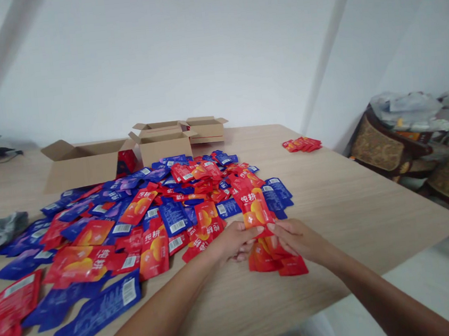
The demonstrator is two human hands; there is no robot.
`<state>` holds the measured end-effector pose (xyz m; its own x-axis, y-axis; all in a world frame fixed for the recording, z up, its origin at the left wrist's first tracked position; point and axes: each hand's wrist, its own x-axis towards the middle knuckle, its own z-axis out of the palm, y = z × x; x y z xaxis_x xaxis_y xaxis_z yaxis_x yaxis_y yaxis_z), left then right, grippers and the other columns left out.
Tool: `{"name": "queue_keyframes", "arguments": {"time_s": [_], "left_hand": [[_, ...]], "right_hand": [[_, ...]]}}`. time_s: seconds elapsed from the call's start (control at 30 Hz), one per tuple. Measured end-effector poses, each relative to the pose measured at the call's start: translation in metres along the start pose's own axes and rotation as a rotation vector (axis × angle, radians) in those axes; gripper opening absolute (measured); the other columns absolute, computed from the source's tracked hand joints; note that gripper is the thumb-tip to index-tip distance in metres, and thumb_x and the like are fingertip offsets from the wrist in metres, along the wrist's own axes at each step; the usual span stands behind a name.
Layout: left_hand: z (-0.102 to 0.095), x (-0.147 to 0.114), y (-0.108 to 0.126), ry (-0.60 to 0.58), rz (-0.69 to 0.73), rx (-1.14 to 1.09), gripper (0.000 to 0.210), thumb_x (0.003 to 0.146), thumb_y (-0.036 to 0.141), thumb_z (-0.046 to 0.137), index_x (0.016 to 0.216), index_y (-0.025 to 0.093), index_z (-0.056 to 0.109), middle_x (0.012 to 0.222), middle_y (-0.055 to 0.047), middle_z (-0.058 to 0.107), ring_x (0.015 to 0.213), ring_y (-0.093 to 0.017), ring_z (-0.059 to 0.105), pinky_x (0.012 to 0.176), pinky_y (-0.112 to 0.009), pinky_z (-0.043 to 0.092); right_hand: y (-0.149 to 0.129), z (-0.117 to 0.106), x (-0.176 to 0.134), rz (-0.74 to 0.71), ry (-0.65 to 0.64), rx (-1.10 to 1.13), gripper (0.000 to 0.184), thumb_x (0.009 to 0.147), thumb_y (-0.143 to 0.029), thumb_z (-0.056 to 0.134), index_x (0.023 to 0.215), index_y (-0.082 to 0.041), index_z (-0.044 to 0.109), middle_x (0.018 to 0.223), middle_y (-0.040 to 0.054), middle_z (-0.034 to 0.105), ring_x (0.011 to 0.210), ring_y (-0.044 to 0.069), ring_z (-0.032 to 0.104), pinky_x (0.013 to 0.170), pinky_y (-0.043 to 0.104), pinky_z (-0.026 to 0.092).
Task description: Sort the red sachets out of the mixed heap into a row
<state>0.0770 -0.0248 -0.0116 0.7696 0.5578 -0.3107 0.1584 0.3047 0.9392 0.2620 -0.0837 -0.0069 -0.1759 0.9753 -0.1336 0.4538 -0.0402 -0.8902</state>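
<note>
Red packet between both hands

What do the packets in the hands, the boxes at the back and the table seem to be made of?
Red packet: glossy printed plastic film, judging by its sheen. Boxes: plain brown corrugated cardboard, matte, flaps open. Table: pale wood-grain surface, probably laminate, smooth and matte.
</note>
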Motion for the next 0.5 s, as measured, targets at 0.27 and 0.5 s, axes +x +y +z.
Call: {"name": "queue_keyframes", "arguments": {"time_s": [0.27, 0.5], "left_hand": [[-0.007, 0.005, -0.009, -0.060, -0.211, 0.251, 0.061, 0.063, 0.079, 0.047, 0.055, 0.020, 0.038, 0.035, 0.011, 0.032, 0.029, -0.005, 0.031, 0.032, -0.017, 0.022], [-0.015, 0.005, -0.004, 0.014, -0.198, 0.553, 0.065, 0.065, 0.082, 0.039, 0.051, 0.018, 0.043, 0.034, 0.007, 0.038, 0.029, -0.007, 0.039, 0.033, -0.018, 0.029]], "right_hand": [[0.007, -0.013, -0.018, 0.068, -0.043, -0.340, 0.055, 0.091, -0.045, 0.028, 0.049, -0.018, 0.051, 0.039, -0.0005, 0.048, 0.038, 0.010, 0.044, 0.047, 0.022, 0.034], [0.000, -0.033, 0.047, 0.000, 0.316, -0.883, 0.042, 0.094, -0.040, 0.029, 0.084, -0.018, 0.063, 0.079, 0.0083, 0.068, 0.074, 0.019, 0.061, 0.065, 0.026, 0.038]]}}
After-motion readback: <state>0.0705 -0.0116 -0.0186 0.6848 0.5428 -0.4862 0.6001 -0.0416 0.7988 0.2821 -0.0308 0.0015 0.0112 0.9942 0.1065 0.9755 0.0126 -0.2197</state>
